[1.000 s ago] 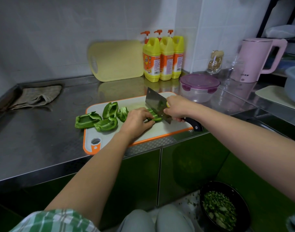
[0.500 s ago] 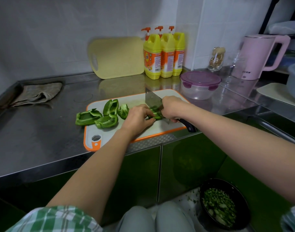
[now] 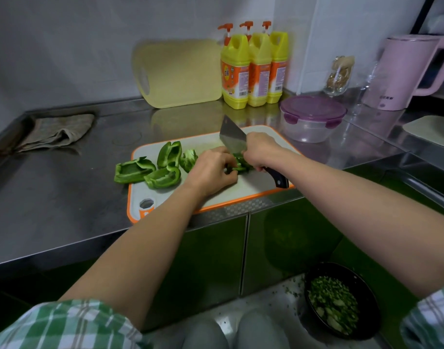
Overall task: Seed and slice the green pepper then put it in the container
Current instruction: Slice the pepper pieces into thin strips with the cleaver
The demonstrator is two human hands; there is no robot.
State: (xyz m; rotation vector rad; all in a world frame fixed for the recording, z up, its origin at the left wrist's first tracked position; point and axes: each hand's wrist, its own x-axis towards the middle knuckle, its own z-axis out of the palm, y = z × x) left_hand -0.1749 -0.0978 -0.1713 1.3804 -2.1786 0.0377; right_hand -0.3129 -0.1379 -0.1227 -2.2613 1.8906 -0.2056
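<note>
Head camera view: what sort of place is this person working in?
Probably a home kitchen: a steel counter with a cutting board where a cleaver is held over green pepper, three yellow pump bottles by the wall, and a pink kettle at the right.

bottle labels (image 3: 234, 79) blurred, kettle print (image 3: 386, 97) seemingly unreadable

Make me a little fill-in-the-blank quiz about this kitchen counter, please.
The right hand grips a cleaver over the cutting board, whose rim is ___. The left hand steadies a ___ pepper piece. The container has a ___ lid on it. ___ yellow bottles stand by the wall.
Missing words: orange; green; purple; three.
</note>
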